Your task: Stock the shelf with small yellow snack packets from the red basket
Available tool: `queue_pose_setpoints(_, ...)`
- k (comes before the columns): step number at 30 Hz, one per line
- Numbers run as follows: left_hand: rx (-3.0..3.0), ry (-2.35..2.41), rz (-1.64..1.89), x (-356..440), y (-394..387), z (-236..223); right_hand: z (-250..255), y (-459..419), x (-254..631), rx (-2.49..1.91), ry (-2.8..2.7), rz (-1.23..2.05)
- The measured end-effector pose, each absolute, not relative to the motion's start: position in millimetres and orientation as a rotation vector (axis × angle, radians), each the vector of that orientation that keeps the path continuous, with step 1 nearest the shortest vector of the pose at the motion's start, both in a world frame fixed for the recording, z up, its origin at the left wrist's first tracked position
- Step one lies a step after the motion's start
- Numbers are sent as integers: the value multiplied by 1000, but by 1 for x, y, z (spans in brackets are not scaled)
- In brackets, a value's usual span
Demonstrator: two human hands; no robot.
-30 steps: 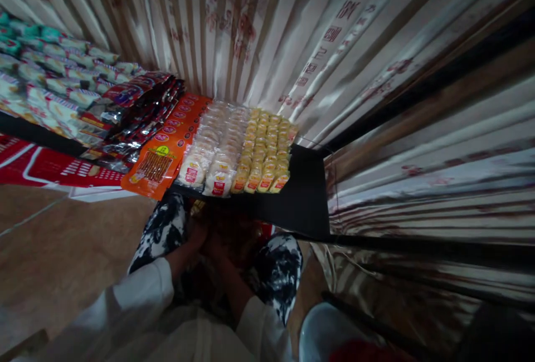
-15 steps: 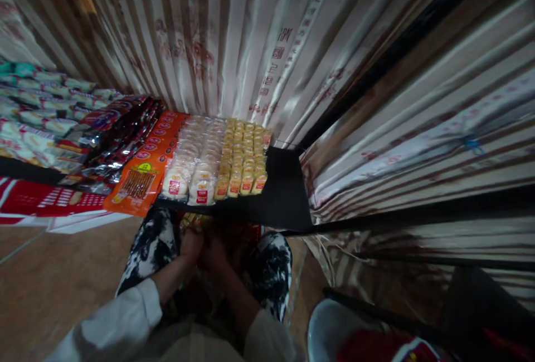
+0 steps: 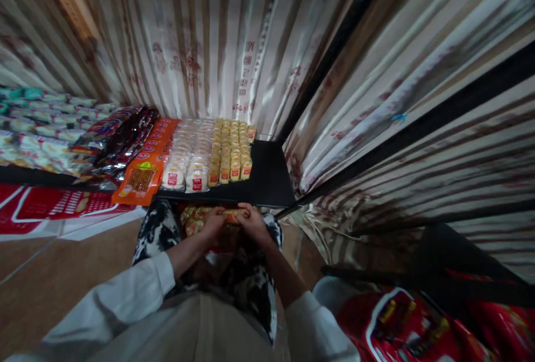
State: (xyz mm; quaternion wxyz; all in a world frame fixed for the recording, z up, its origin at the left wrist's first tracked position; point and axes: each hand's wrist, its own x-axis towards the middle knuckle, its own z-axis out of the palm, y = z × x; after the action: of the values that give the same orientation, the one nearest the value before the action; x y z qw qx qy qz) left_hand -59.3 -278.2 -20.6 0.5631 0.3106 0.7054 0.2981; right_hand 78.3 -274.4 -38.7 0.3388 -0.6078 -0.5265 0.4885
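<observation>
My left hand [image 3: 214, 221] and my right hand [image 3: 252, 223] are closed together on a small yellow-orange snack packet [image 3: 232, 216], held over my lap just below the front edge of a black shelf [image 3: 267, 175]. More small yellow packets [image 3: 193, 220] lie in a bag on my lap beside my left hand. On the shelf stand rows of yellow packets [image 3: 231, 149], white round cakes in clear wrap [image 3: 189, 153], orange sausage packs [image 3: 148, 156] and dark red foil packs [image 3: 112, 139]. My knees in black-and-white trousers [image 3: 161, 228] frame the hands.
Striped beige sheeting [image 3: 217, 39] hangs behind and to the right of the shelf. More pale snack packs [image 3: 37, 128] fill the shelf's left end. A red-and-white carton [image 3: 45, 206] lies on the brown floor. Red snack bags [image 3: 401, 323] and a white stool [image 3: 330, 295] sit at lower right.
My hands rose out of the dark bag on my lap and now hold a yellow-orange packet up near the shelf edge. The view swung right, showing the red bags.
</observation>
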Motion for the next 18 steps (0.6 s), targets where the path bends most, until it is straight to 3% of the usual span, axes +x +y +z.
queue_pose_setpoints(9,585,1407,836,-30,-276,10,-3,-255,107,-1398,-1037,1288)
queue_pose_setpoints(18,463,1387,1071,12,-243,29,0,-237,115,-1197,-827,1284)
